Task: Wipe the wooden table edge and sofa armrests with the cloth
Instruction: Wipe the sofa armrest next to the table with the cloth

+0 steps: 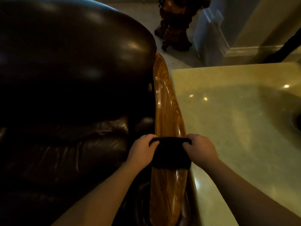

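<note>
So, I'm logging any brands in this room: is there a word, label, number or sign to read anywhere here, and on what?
None: no text shows on the black cloth, the wooden armrest, the dark leather sofa, the pale table or the carved wooden piece.

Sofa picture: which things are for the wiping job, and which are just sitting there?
For the job: dark folded cloth, glossy striped wooden armrest, left hand, right hand.
Just there: dark leather sofa cushion, pale stone table, carved dark wooden stand.

Dim warm light is glinting off a pale glossy bench [236, 115], beyond which a carved wooden stand [175, 25] is sitting on grey floor [146, 15] beside a blue-grey wall [228, 18].
</note>
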The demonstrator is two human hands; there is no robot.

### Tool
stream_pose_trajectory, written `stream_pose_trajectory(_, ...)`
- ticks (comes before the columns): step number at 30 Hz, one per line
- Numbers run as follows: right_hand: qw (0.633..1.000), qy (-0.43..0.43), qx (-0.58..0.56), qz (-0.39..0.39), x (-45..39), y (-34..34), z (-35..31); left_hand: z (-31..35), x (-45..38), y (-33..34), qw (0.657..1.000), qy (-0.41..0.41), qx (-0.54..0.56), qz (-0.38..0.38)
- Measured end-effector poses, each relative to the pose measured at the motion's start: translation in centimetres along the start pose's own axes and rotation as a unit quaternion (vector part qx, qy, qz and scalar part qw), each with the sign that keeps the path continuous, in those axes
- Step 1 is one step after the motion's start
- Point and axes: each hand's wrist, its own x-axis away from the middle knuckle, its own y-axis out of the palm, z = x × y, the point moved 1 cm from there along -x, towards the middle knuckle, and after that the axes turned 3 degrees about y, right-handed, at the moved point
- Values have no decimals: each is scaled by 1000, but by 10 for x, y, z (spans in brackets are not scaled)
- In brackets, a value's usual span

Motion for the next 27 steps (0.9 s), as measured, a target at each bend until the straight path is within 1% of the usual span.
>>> stream_pose_trajectory(3,999,-12,-9,39,-49,2,0,-5,-42,10,994,28,-24,105)
stream_pose_trajectory(6,996,-26,-31,74,-81,5,1,-7,-72,19,986,40,-11,160)
stream_pose_trajectory(8,991,-39,-31,122,-90,11,5,-13,-83,28,980,35,-15,193)
stream_pose_trajectory(10,980,-55,-4,189,-87,23,10,-20,-85,39,968,36,-70,237)
stream_pose_trajectory(12,966,-81,15,245,-78,41,10,-27,-79,54,943,58,-170,281)
stream_pose_trajectory(14,959,-103,21,264,-65,63,6,-33,-70,69,923,88,-250,280)
stream_pose_trajectory(16,961,-113,20,253,-58,81,1,-37,-67,79,916,106,-292,255)
stream_pose_trajectory(19,966,-103,3,237,-57,98,-2,-34,-70,83,922,99,-307,216)
stream_pose_trajectory(23,968,-96,-5,233,-62,102,-2,-34,-74,80,933,81,-304,175)
stream_pose_trajectory(27,975,-91,9,204,-65,99,-2,-35,-75,78,925,78,-335,160)
